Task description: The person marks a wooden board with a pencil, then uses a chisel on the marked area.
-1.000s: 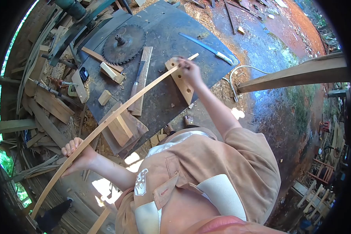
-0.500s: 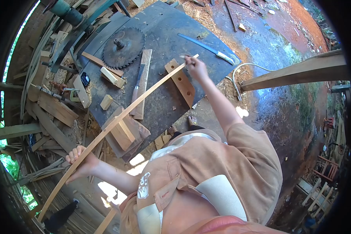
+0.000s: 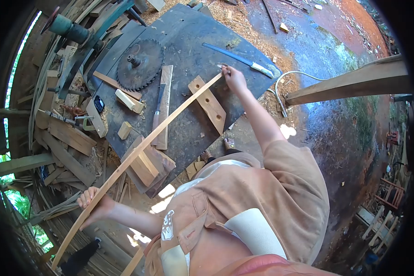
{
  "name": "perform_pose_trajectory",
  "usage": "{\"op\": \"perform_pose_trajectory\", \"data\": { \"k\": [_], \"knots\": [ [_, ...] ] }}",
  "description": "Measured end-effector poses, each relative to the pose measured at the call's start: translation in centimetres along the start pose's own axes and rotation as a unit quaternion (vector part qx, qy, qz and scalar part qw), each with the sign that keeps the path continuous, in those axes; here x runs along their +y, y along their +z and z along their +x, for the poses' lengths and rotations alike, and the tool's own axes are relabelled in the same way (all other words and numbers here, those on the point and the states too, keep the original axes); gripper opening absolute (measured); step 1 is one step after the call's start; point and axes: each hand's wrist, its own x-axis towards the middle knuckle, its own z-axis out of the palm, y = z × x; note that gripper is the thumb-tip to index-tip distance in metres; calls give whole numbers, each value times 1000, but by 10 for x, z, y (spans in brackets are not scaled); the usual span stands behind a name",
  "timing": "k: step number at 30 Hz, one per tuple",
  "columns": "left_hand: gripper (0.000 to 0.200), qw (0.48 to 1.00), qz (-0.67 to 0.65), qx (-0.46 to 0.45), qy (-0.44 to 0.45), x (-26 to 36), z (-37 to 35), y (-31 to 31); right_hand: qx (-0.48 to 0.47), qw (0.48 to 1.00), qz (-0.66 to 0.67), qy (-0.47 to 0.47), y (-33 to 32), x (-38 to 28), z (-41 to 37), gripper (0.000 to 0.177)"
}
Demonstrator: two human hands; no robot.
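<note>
A long, thin, bowed wooden strip (image 3: 147,145) runs from the lower left up to the dark work table (image 3: 193,50). My left hand (image 3: 93,201) grips the strip near its lower end. My right hand (image 3: 234,79) holds its upper end, pinched at the tip above the table. Just left of that hand a wooden block with holes (image 3: 208,104) lies flat under the strip.
On the table lie a circular saw blade (image 3: 139,64), a long knife (image 3: 239,60), a chisel on a narrow board (image 3: 161,106) and small wood blocks (image 3: 129,101). Planks and scrap (image 3: 64,138) pile at the left. A wooden beam (image 3: 349,83) crosses at the right.
Both hands have shifted the strip: its upper end slid right, off the holed block, and the left hand dropped lower. The view tilted slightly.
</note>
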Motion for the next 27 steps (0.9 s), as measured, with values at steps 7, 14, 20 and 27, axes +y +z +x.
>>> {"op": "perform_pose_trajectory", "data": {
  "k": [7,14,20,27],
  "knots": [
    [77,1000,-22,-10,-10,-2,2,5,65,993,-94,-26,13,14,17,30],
    [78,998,-44,42,-11,1,3,-2,30,995,-82,-54,18,3,-5,28],
    [78,999,-44,30,-11,0,3,5,30,986,-158,45,10,2,27,31],
    [77,999,-31,7,-10,-1,4,-2,27,982,-15,-185,34,-45,-59,17]
  ]
}}
